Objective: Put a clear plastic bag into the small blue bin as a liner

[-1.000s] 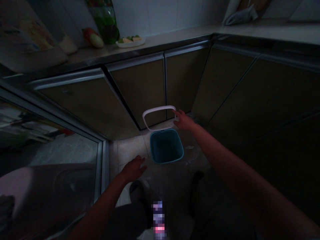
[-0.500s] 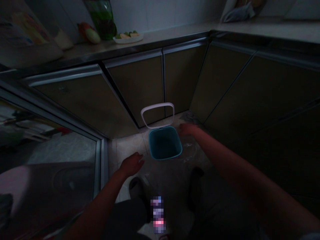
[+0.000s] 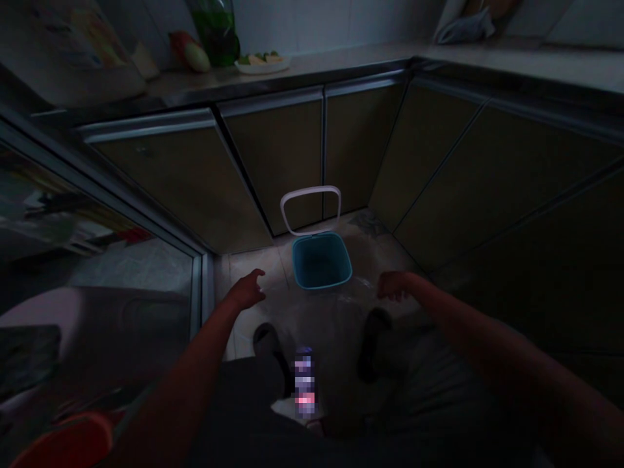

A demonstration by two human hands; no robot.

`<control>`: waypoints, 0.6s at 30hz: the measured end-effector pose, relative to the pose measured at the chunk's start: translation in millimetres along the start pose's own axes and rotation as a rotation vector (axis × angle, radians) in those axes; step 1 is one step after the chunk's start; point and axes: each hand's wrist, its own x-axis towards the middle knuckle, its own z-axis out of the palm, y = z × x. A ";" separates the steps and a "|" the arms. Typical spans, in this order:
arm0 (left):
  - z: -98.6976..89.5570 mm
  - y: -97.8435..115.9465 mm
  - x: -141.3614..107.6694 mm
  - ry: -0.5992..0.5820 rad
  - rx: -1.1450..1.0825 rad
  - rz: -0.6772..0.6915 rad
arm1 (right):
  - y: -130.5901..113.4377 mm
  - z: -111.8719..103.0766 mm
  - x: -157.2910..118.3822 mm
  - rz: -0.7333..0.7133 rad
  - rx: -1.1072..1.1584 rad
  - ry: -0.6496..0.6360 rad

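A teal bin stands upright on the floor, its pale rim frame tipped up at the back. Between my hands, in front of the bin, stretches a clear film that looks like a plastic bag; only its glints show. My left hand, left of the bin, grips the film, with index finger and thumb partly apart. To the bin's right, my right hand is closed, fingers curled down on the film. The bin's inside is dark, and no contents can be made out.
Cabinet doors stand behind and to the right. On the counter are a plate of cut food and a green bottle. A glass door frame is at left, an orange-red container below. My feet straddle the floor.
My right hand has moved down and right, away from the bin's back corner. My left hand has risen slightly and shifted left. The view has shifted; the bin stays in place.
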 end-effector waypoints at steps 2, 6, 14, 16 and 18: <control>-3.2 -2.5 -2.0 -0.046 -0.002 -0.063 | -4.5 7.1 -5.0 0.014 0.128 0.047; -7.1 -4.1 -4.5 -0.132 -0.028 -0.125 | -27.8 32.5 1.8 0.047 0.414 0.152; -12.2 -9.9 -20.4 -0.120 -0.644 -0.179 | -33.0 32.6 -5.5 -0.211 0.307 -0.115; -19.6 -8.5 -22.3 -0.079 -0.976 -0.179 | -25.0 17.0 -21.1 -0.310 0.329 -0.200; -29.2 -5.6 -22.2 -0.052 -1.353 -0.216 | -20.0 3.1 -37.1 -0.434 0.487 -0.230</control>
